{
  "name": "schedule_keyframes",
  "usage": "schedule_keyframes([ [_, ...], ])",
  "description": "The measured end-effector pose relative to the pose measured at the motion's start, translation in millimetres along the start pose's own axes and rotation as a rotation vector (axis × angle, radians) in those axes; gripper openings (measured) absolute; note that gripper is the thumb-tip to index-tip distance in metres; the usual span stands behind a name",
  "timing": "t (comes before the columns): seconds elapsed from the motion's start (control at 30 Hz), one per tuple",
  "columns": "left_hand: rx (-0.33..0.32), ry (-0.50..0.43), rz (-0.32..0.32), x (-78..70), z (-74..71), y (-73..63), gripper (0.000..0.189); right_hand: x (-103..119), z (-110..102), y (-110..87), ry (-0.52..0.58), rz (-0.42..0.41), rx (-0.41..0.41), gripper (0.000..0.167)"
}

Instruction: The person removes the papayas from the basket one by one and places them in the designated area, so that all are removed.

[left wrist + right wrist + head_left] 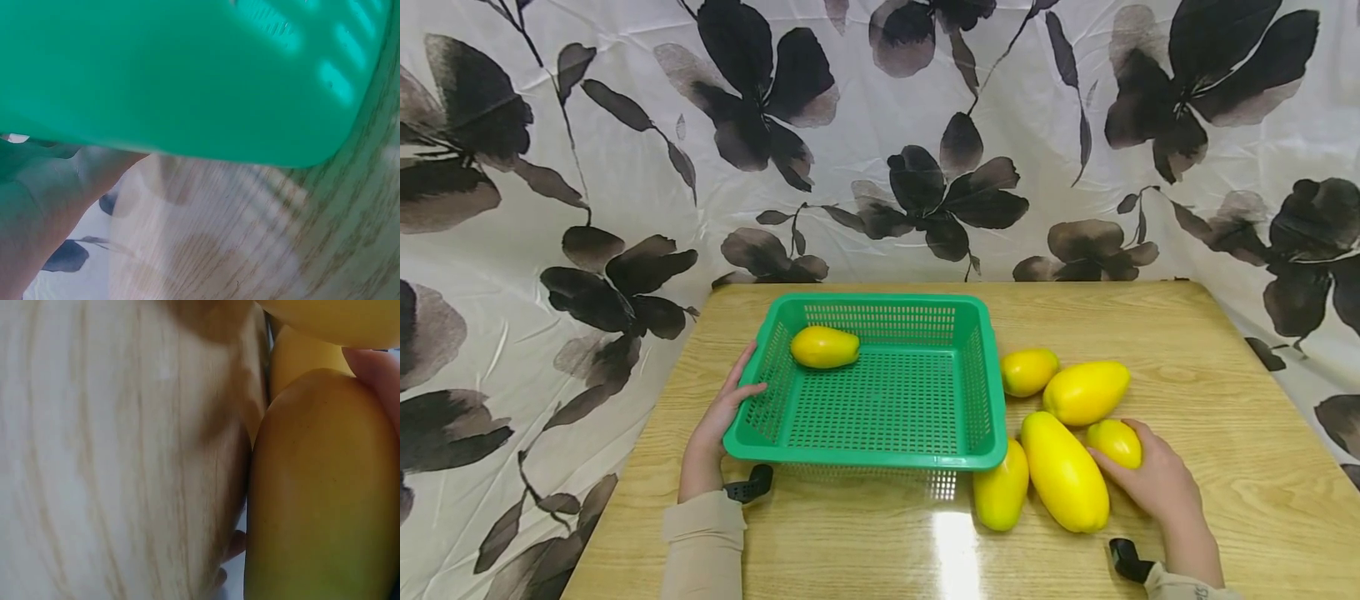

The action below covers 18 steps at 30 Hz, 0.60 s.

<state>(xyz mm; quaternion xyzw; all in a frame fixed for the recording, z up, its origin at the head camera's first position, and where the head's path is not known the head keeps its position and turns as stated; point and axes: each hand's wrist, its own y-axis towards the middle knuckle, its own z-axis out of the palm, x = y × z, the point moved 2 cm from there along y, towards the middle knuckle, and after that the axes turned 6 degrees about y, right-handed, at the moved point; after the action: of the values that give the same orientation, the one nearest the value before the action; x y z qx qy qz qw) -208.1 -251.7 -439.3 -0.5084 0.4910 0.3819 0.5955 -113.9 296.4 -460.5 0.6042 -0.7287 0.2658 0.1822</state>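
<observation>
My left hand [718,429] holds the left rim of a green plastic basket [865,459], thumb over the rim and the other fingers along the outside wall. Inside the basket's back left corner lies one yellow mango [824,347]. To the right of the basket, my right hand [1165,475] grips a small yellow mango [1116,443], its thumb on the near side and fingers on the far side. In the left wrist view the basket wall [156,81] hides most of the hand. A large yellow-green fruit [325,487] fills the right of the right wrist view.
Several yellow fruits lie between basket and right hand: a large long one [1064,473], a greenish one [1002,487] by the basket's front right corner, and two [1086,392] behind. A flower-printed cloth [865,125] hangs behind the wooden table [850,550].
</observation>
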Motion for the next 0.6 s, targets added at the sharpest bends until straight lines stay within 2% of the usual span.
schedule_keyframes([
  [0.33,-0.004,0.028,-0.007,1.5,-0.9,0.7,0.068,2.6,-2.9,-4.5,0.001,-0.015,-0.03,0.093],
  [0.6,0.008,0.007,-0.004,0.7,-0.7,-1.2,0.068,19.0,-26.0,-6.7,-0.024,-0.076,-0.068,0.093],
])
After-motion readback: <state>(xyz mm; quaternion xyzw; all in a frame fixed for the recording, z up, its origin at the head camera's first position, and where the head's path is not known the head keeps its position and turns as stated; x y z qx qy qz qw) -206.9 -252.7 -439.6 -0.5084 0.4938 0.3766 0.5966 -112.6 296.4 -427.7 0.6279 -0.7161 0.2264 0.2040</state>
